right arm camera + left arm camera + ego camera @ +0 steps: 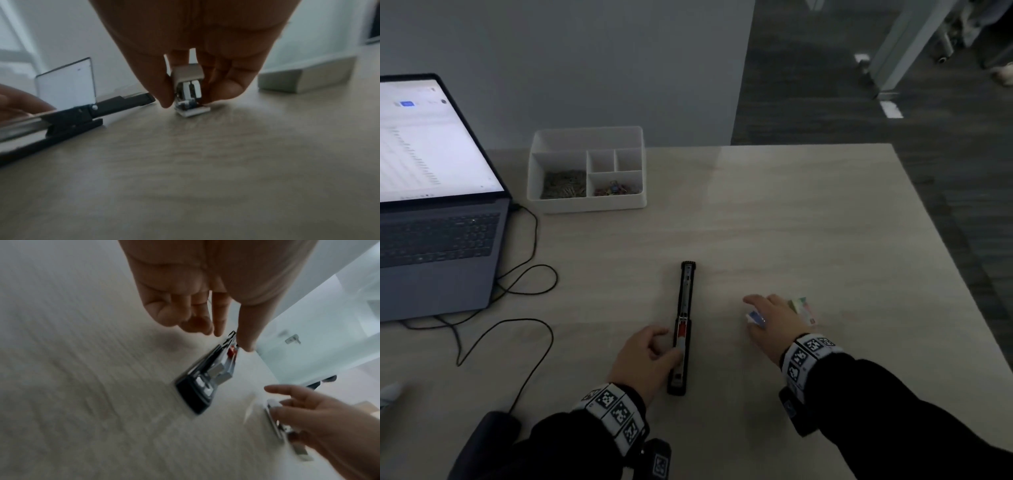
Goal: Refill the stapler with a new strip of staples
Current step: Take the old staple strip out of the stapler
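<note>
The black stapler (683, 329) lies folded out flat along the table, its metal staple channel and a red part facing up. My left hand (669, 344) sits at its near left side with relaxed fingers; the thumb tip touches the stapler (205, 382) by the red part. To the right, my right hand (753, 315) pinches a small white and blue staple box (756, 317) down on the table. In the right wrist view the staple box (189, 86) stands between thumb and fingers, its end open. No loose strip of staples shows.
An open laptop (431, 212) with a trailing black cable (530, 298) fills the left of the table. A white compartment organizer (585, 168) with clips stands at the back. A colourful printed packet (803, 308) lies just behind my right hand. The table's right edge (945, 240) drops to dark floor.
</note>
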